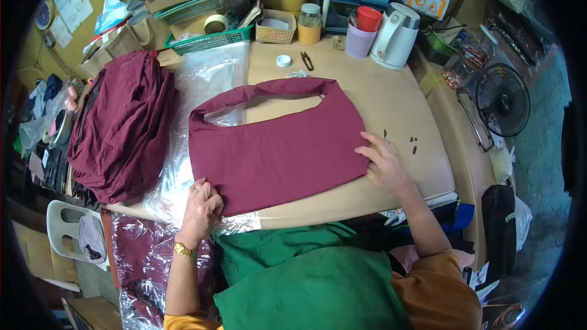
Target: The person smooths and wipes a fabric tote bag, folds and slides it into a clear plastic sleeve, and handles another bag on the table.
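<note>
A maroon cloth shoulder bag [281,153] lies flat on the table, its strap arched towards the back. At its lower left corner, the curled fingers of my left hand [203,209] are closed on the cloth; the fingertips are partly hidden. My right hand [386,164] rests at the bag's right edge, fingers apart and lightly bent, tips touching the fabric. Under the bag's left side lies clear plastic wrapping [211,73]. To the left stands a tall pile of maroon cloth pieces [125,125], which look like more bags.
Thread snips [307,60] and a white round lid [283,60] lie behind the bag. Along the back stand a green basket [208,40], a jar [309,24], a lilac cup [359,40] and a white kettle [396,36]. A black fan [502,99] is at right. Plastic-wrapped maroon cloth [143,250] sits below the table's front edge.
</note>
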A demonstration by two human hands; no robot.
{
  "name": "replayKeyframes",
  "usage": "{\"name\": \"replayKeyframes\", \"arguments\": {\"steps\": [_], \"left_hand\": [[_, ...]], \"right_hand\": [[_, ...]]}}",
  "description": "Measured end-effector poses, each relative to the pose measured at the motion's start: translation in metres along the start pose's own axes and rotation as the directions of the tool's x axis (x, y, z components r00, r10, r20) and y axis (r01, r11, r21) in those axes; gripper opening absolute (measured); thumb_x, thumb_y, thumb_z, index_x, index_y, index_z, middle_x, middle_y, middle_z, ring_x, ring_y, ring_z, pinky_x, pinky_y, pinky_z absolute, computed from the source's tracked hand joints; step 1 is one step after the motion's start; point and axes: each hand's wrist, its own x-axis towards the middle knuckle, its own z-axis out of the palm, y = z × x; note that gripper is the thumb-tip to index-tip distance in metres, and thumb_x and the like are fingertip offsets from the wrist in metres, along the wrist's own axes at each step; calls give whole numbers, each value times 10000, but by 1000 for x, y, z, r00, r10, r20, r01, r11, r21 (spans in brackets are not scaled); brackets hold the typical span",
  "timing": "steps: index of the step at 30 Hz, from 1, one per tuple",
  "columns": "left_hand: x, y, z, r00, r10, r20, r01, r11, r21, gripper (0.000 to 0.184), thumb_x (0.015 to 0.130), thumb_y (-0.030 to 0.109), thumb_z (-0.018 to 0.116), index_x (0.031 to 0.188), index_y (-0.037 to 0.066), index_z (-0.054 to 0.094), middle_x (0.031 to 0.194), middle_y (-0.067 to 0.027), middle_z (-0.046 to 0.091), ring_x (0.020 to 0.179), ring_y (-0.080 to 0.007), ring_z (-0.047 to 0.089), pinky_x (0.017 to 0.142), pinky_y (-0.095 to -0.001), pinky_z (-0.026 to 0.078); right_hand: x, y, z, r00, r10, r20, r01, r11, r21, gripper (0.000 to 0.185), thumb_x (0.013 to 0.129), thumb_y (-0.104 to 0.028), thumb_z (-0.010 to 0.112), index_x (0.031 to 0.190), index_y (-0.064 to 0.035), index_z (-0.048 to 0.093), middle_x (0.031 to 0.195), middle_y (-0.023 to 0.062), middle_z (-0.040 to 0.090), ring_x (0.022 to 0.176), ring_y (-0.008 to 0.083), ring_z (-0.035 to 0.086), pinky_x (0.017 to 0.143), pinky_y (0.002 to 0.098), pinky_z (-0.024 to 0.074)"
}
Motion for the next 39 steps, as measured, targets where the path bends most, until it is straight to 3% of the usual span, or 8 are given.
{"name": "replayKeyframes", "arguments": {"steps": [9, 11, 16, 19, 25, 29, 33, 39], "left_hand": [[-5, -6, -6, 992, -75, 101, 79, 996, -37, 198, 630, -90, 640, 660, 73, 531, 808, -84, 489, 838, -283, 552, 1118, -536, 362], [-4, 21, -47, 880, -275, 387, 240, 961, 137, 130, 793, 18, 661, 893, 87, 612, 1035, -111, 578, 1111, -331, 578, 1157, -581, 262], [61, 70, -35, 933, -336, -127, 347, 935, 78, 551, 877, 68, 633, 1405, 60, 474, 1566, -203, 337, 1468, -404, 275, 1199, -551, 178], [73, 73, 39, 928, -365, 73, 331, 898, 289, 696, 941, 442, 579, 1503, 79, 390, 1611, -211, 235, 1493, -422, 186, 1173, -647, 112], [69, 73, 8, 780, -378, 499, 328, 926, 190, 745, 887, 375, 683, 1510, 104, 375, 1548, -213, 352, 1421, -412, 348, 1140, -564, 292], [124, 24, 0, 823, -372, -430, 545, 729, 413, 791, 716, 117, 813, 1417, 83, 448, 1265, -172, 527, 1175, -363, 517, 929, -526, 442], [107, -66, 2, 779, -507, -368, 581, 805, 120, 215, 742, 25, 751, 918, 10, 628, 924, -155, 598, 870, -362, 605, 765, -422, 492], [112, -44, 11, 823, -370, -431, 419, 908, 21, 153, 758, -77, 674, 856, -10, 578, 858, -169, 579, 766, -372, 602, 666, -448, 477]], "right_hand": [[-7, 17, -8, 971, 30, 235, -73, 982, 177, 278, 763, 48, 637, 1019, -45, 690, 1171, 124, 664, 1112, 293, 625, 930, 409, 494], [1, 10, -37, 923, 69, 379, -10, 988, -156, 283, 824, -19, 627, 1104, -34, 670, 1193, 137, 656, 1133, 318, 612, 937, 403, 492], [72, -60, -22, 968, 164, 191, -208, 949, 238, 343, 953, -229, 602, 1226, -21, 620, 1266, 185, 618, 1224, 362, 552, 1056, 495, 403], [83, -78, 44, 780, 98, 618, -117, 993, -10, 754, 985, -533, 484, 1498, 5, 354, 1579, 258, 280, 1486, 364, 248, 1215, 482, 177], [123, -35, 28, 648, 258, 717, -371, 929, 1, 581, 898, -275, 690, 1353, 10, 471, 1488, 220, 398, 1375, 390, 388, 1090, 515, 342], [153, -12, 63, 965, 148, 218, -132, 988, -86, 458, 798, -155, 765, 1204, -53, 579, 1268, 215, 579, 1145, 374, 575, 934, 480, 457], [155, 50, 75, 910, 342, 234, -326, 940, -105, 187, 792, -163, 744, 911, -60, 644, 900, 200, 692, 919, 379, 662, 888, 495, 462], [112, 71, 48, 863, 499, 81, -499, 866, -25, 108, 831, -151, 685, 901, -80, 643, 856, 211, 690, 858, 431, 652, 797, 544, 485]]}}
